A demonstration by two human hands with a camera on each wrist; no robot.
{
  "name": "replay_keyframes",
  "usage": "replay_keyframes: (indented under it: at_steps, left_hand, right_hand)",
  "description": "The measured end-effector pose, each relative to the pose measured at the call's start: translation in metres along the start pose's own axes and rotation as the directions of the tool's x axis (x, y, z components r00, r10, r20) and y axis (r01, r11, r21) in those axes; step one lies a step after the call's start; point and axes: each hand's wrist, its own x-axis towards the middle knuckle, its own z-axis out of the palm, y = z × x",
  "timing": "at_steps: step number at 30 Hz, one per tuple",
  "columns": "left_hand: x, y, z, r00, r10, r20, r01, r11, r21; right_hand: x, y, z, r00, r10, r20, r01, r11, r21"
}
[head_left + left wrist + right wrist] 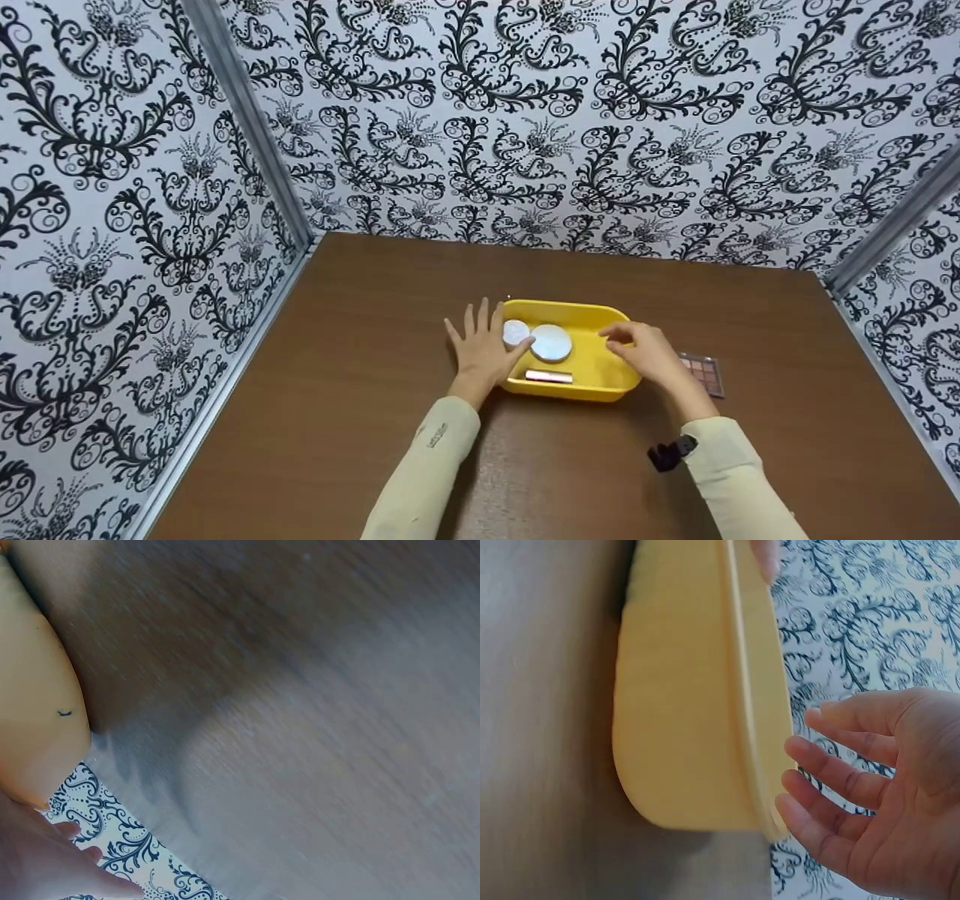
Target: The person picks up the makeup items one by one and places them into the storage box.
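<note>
A yellow tray (pixel 600 367) sits on the table with two round white discs inside, a smaller one (pixel 515 332) and a larger one (pixel 551 343). Along its near side lies a slim, shiny tube (pixel 549 376). My left hand (pixel 481 354) is at the tray's left end, fingers spread and thumb reaching over the rim; whether it touches is unclear. Over the right end, my right hand (pixel 651 352) has loosely bent fingers and nothing between them. In the right wrist view those fingers (pixel 832 836) are beside the tray's rim (pixel 742 705).
A makeup palette (pixel 703 375) with several pans lies on the brown table (pixel 360 390), just right of the tray and partly behind my right wrist. Patterned walls (pixel 525 150) rise at the back and both sides. A black device (pixel 673 453) is strapped at my right wrist.
</note>
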Motion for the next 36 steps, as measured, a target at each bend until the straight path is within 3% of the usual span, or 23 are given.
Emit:
replay_keyframes:
  at_steps: [16,24,36]
  left_hand:
    - [0.002,0.000,0.002,1.000,-0.003,0.027,0.003,1.000,0.026]
    - [0.001,0.000,-0.001,1.000,0.002,0.024,-0.002,1.000,0.013]
    - [0.001,-0.001,0.002,1.000,0.004,0.016,-0.005,1.000,0.028]
  right_hand:
    - [-0.025,0.047,-0.035,0.989,0.055,-0.136,-0.059,0.998,-0.028]
    - [-0.039,0.076,-0.040,0.969,0.101,-0.223,-0.119,0.991,-0.068]
    - [-0.055,0.104,-0.039,0.945,0.244,-0.219,-0.266,0.961,-0.077]
